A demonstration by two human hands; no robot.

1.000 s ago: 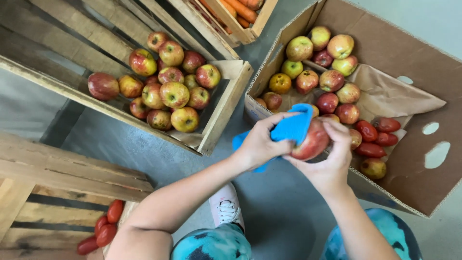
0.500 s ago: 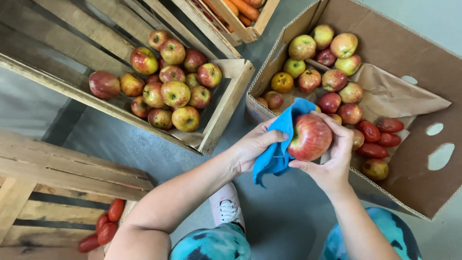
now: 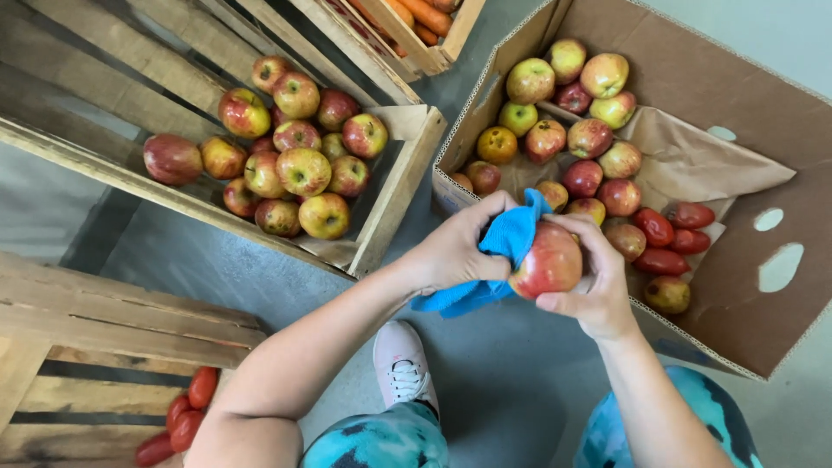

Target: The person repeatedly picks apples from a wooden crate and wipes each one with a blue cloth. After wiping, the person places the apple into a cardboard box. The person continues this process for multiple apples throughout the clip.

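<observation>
The right hand [image 3: 598, 277] had a closed grip on a red and yellow apple [image 3: 548, 260], fingers curled over its top and thumb pressed beneath, so the fruit sat steady and its left face was open to the cloth. The left hand [image 3: 459, 247] was closed on a blue cloth [image 3: 503, 251], bunched in the palm and pressed against that face of the apple; a loose tail of the cloth hung below the hand. Both hands met in the air above the grey floor [image 3: 520, 381], just in front of the near edge of the cardboard box [image 3: 737, 312].

That box stood open to the right, lined with brown paper [image 3: 693, 165], and held mixed apples [image 3: 589, 139] toward its far end, with a few long red fruits [image 3: 667, 238], perhaps tomatoes or peppers though the view left it unsure, lying near its right side. To the left stood a wooden crate [image 3: 399, 199], tilted toward the person, with a heap of red and yellow apples [image 3: 295, 165] gathered in its low corner, within easy reach of the left arm. A 2nd crate [image 3: 433, 43] at the top edge held carrots [image 3: 425, 17]. At the lower left lay a slatted wooden pallet [image 3: 113, 321], and a few more long red fruits [image 3: 182, 416] sat just beneath it. A pale sneaker [image 3: 403, 368] rested on the floor between the 2 arms, below the hands.
</observation>
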